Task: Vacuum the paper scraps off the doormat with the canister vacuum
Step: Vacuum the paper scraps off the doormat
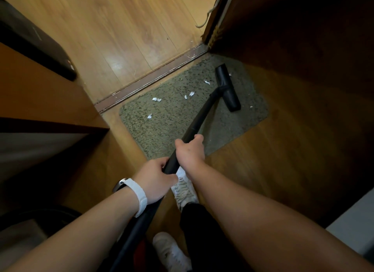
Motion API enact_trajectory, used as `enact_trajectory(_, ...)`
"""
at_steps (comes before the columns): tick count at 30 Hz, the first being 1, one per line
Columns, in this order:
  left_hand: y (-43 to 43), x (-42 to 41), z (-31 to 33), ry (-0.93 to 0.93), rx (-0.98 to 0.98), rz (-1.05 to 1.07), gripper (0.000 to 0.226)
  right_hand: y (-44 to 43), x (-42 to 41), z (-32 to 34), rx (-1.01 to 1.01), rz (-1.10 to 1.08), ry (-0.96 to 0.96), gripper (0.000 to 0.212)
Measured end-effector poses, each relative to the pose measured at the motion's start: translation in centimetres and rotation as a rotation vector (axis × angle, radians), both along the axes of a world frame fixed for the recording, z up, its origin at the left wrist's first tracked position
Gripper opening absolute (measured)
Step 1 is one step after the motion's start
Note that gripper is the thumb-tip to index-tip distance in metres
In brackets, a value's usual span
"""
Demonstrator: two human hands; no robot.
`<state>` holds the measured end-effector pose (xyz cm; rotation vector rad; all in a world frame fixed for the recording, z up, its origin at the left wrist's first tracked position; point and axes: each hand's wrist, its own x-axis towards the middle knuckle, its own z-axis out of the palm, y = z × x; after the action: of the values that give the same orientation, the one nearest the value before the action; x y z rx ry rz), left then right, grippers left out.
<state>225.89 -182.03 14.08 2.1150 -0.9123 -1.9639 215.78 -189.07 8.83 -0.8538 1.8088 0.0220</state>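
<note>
Wand (197,118) held in both grips, fingers curled round it: right grip (190,150) ahead, left grip (155,180) at its 7 o'clock. Nozzle (227,87) flat on mat (172,126), toward mat's 2 o'clock corner; scraps (156,99) loose on mat at nozzle's 9 o'clock

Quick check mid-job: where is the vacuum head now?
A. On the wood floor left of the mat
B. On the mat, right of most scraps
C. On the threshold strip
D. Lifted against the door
B: the head sits on the mat with most scraps to its left; left hand and right hand grip the wand.
</note>
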Motion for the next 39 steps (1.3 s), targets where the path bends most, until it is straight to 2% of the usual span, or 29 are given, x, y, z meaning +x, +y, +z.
enact_trajectory(6,3.3,2.7,1.3,-0.057,0.003,0.012,0.024,2.9,2.9,1.0,0.050,0.052,-0.022,0.061)
enact_trajectory(13,6.7,4.8,2.8,-0.167,-0.006,-0.008,0.033,6.1,5.1,1.7,0.048,0.098,-0.036,0.061)
enact_trajectory(19,8.9,6.3,3.5,-0.182,0.030,0.029,0.029,8.4,7.2,2.7,0.067,0.117,-0.042,0.065)
enact_trajectory(25,10.8,7.0,4.2,-0.210,0.035,0.037,0.040,10.6,8.3,2.9,0.066,0.160,-0.041,0.066)
enact_trajectory(31,13.8,8.2,5.2,-0.224,0.046,0.061,0.032,13.3,9.8,3.4,0.054,0.202,-0.054,0.054)
enact_trajectory(36,16.3,9.6,5.9,-0.209,0.084,0.099,0.031,16.0,11.5,3.5,0.074,0.251,-0.052,0.068)
enact_trajectory(39,17.7,10.1,6.3,-0.215,0.093,0.126,0.031,17.1,12.2,3.6,0.070,0.254,-0.059,0.060)
